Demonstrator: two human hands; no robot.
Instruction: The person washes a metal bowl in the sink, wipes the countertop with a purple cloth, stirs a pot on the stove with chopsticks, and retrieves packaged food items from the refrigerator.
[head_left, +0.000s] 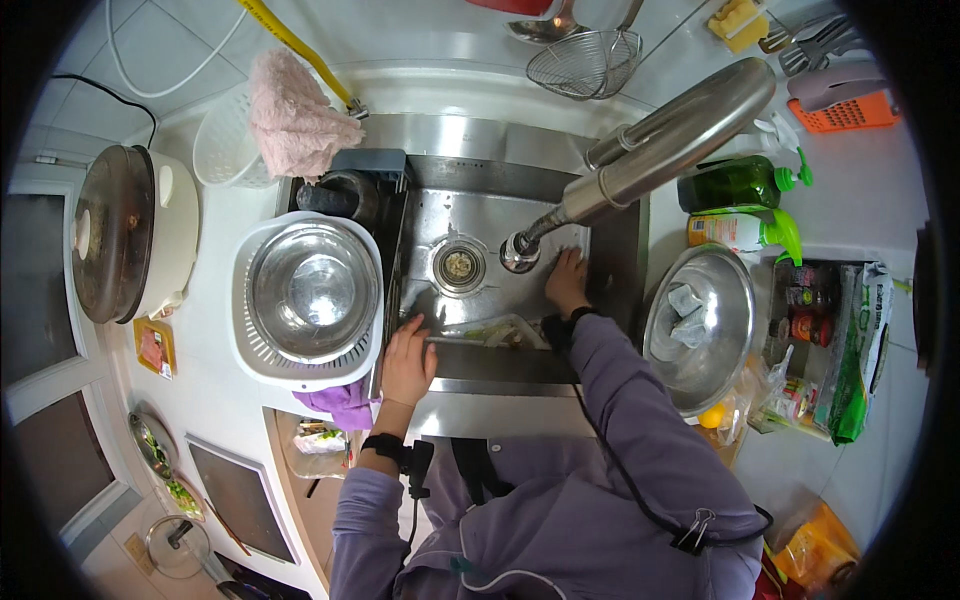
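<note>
Below me is a stainless steel sink (487, 217) with a drain strainer (459, 267) holding pale scraps. My left hand (407, 364) rests at the sink's near left edge, beside a white colander (245, 341) with a metal bowl (315, 289) in it. Inside the basin, my right hand (568, 281) reaches down at the right, near the faucet head (519, 253); its fingers are slightly apart, and I see nothing in them. Near the basin's front wall lies a clear plastic container or bag (510, 330) with greenish scraps, its exact kind unclear.
The faucet (675, 142) arches over the basin's right side. A metal bowl (731, 330) with two white pouches stands right, near a green soap bottle (727, 184) and a spray bottle (727, 231). A purple cloth (341, 405) hangs left; a lidded electric pot (169, 232) stands farther left.
</note>
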